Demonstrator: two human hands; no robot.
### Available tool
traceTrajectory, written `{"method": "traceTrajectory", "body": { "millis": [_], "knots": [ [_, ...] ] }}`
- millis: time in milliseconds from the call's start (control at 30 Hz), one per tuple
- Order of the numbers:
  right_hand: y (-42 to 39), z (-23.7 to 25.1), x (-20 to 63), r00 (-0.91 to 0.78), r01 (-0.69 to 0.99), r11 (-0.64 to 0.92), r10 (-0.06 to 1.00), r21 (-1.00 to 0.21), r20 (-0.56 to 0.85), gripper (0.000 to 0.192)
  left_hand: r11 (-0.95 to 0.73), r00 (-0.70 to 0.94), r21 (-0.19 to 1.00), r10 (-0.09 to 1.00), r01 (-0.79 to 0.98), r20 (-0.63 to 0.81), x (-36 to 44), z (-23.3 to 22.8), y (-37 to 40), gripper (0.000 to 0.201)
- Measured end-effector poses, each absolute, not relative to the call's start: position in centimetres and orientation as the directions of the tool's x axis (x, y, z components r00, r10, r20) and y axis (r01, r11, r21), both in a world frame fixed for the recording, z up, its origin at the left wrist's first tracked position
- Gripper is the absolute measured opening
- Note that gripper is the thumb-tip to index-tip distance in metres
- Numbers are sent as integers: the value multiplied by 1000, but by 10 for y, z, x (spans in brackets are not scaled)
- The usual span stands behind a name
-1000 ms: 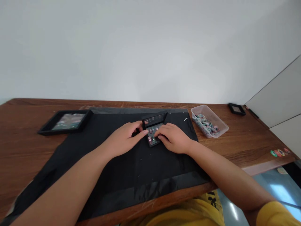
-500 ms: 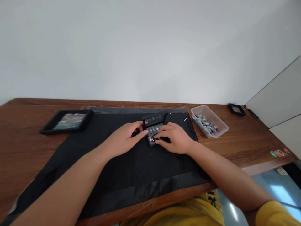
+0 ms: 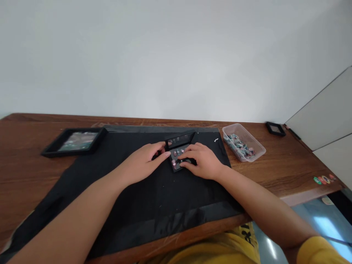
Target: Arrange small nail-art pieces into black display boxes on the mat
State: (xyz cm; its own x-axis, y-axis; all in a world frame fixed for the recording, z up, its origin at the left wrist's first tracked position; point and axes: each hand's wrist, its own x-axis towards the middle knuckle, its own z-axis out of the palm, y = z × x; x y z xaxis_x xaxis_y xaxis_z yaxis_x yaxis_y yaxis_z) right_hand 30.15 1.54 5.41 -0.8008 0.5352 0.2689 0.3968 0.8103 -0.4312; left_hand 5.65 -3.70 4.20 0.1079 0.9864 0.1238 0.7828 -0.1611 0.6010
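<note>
Left hand point(image 3: 143, 161) steadies the left edge of the small case point(image 3: 180, 156); right hand point(image 3: 202, 161) fingertips press its tray. Case sits mid-mat point(image 3: 132, 198), long axis toward 1 o'clock, lid raised at 12. At 2 o'clock, a clear tub point(image 3: 243, 142) holds small pieces.

1 head-worn camera looks forward and down across the table point(image 3: 288, 165), hands close below.

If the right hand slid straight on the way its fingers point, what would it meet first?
The right hand points left across the small open case, fingers already on its tray. Straight on, it would probably meet the left hand, whose fingertips rest at the case's left edge. Depth is hard to judge here.
</note>
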Motion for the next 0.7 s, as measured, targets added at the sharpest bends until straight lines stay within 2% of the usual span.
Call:
{"method": "traceTrajectory", "body": {
  "millis": [233, 400, 467, 533, 600, 700],
  "knots": [
    [17, 52, 301, -821, 352, 840, 488, -412, 295, 20, -135, 83, 587, 990, 798, 114, 52, 35, -38, 54],
    [27, 77, 324, -774, 319, 863, 476, -392, 418, 19, -150, 102, 567, 988, 810, 116, 50, 31, -39, 59],
    [37, 91, 347, -650, 421, 832, 554, -360, 520, 18, -135, 88, 561, 990, 817, 110, 50, 31, -39, 58],
    [49, 102, 373, -472, 584, 737, 649, -339, 597, 18, -115, 67, 561, 992, 820, 105, 51, 31, -39, 59],
    [61, 106, 399, -317, 759, 554, 774, -343, 548, 24, -110, 58, 568, 992, 816, 109, 52, 30, -39, 60],
    [76, 103, 424, -186, 890, 295, 931, -347, 315, 28, -116, 66, 578, 992, 808, 107, 52, 30, -39, 59]
  ]
}}
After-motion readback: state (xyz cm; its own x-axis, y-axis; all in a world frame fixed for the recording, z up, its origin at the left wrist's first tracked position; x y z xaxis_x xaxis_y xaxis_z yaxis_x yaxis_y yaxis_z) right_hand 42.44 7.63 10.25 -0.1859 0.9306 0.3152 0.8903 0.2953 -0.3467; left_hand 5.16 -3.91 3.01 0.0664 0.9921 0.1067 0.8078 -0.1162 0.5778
